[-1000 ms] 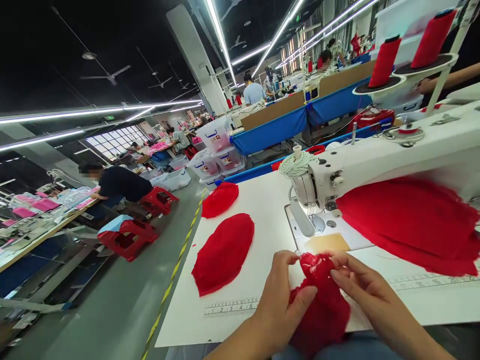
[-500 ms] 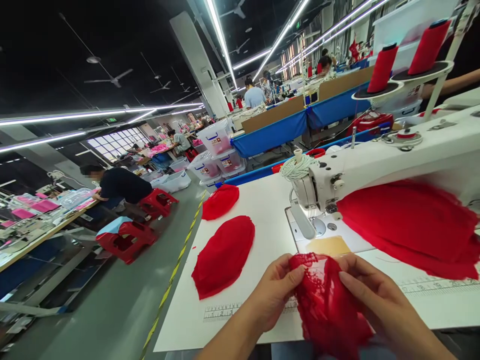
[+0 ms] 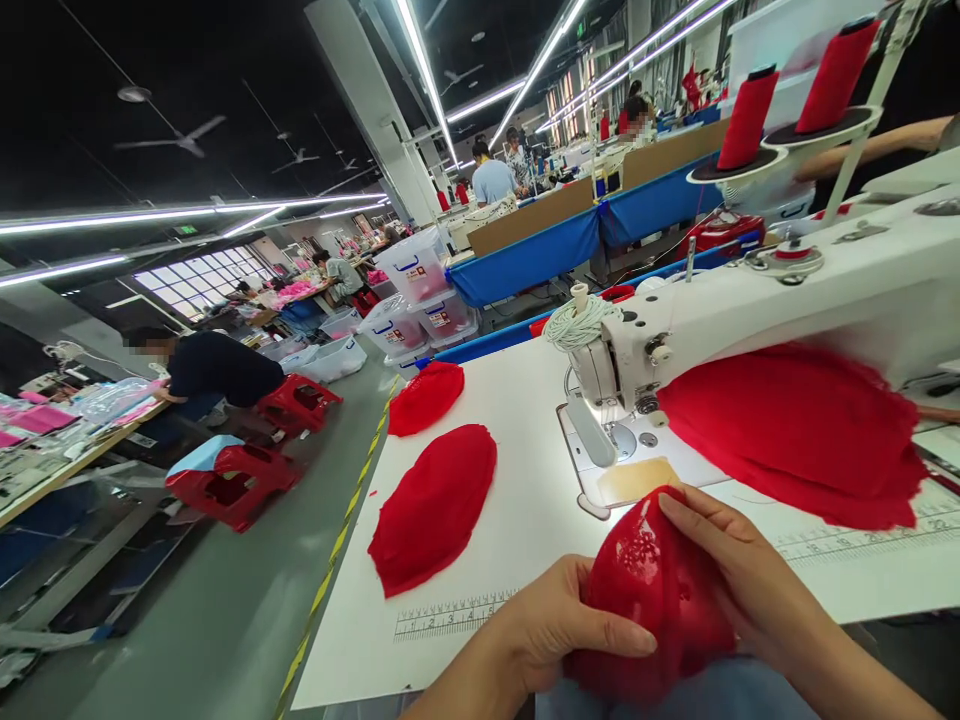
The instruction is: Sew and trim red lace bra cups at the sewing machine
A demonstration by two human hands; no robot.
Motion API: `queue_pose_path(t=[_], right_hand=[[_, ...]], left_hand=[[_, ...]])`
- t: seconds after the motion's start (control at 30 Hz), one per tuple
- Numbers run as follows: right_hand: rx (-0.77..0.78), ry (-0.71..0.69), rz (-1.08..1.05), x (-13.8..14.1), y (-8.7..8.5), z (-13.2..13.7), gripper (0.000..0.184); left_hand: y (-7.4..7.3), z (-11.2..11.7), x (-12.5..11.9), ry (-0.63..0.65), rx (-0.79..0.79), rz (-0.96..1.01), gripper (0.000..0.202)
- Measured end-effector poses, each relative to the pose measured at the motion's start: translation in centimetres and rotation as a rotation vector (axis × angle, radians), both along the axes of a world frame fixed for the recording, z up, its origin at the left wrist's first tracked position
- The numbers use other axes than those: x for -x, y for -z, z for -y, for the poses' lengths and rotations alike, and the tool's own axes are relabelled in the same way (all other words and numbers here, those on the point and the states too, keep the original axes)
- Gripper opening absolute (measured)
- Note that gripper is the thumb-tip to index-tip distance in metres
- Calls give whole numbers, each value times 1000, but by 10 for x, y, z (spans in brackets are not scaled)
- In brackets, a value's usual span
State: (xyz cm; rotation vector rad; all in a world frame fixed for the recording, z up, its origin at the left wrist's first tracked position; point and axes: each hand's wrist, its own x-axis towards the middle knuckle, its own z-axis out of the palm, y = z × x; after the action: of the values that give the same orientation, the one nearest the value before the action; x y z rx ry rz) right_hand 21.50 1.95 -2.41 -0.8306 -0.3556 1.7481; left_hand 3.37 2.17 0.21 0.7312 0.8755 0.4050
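Between my hands is a domed red fabric cup (image 3: 634, 570), sheer and glossy, with a seam running down it. My left hand (image 3: 551, 625) grips its left side, thumb across the front and fingers hidden behind. At the top edge, my right hand (image 3: 739, 555) pinches the cloth between thumb and fingers. The cup is held over the table's front edge, in front of a white sewing machine (image 3: 757, 290). Two red leaf-shaped pieces, a larger one (image 3: 435, 510) and a smaller one (image 3: 427, 398), lie left on the white tabletop (image 3: 517, 470).
A pile of red cut pieces (image 3: 795, 435) lies under the machine arm. Red thread cones (image 3: 748, 120) stand behind it. Printed rulers (image 3: 450, 615) run along the table's front. Red stools (image 3: 232, 480) and stacked plastic bins (image 3: 412, 265) stand on the floor; co-workers sit beyond.
The red cup has been turned and spread into a rounded dome. My left hand has moved down its side, while my right stays at the upper edge. The view has shifted slightly right.
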Motion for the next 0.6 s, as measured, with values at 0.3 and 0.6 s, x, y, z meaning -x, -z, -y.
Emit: queue_pose_path(t=[0.3,0.6], right_hand=[[-2,127,10,9,1,-4,29],[32,158,24,12,-4,-7,37]], left_hand=[[13,20,-21,-185,-62,211,39],[30,22,-19,-192,-144,106,44]])
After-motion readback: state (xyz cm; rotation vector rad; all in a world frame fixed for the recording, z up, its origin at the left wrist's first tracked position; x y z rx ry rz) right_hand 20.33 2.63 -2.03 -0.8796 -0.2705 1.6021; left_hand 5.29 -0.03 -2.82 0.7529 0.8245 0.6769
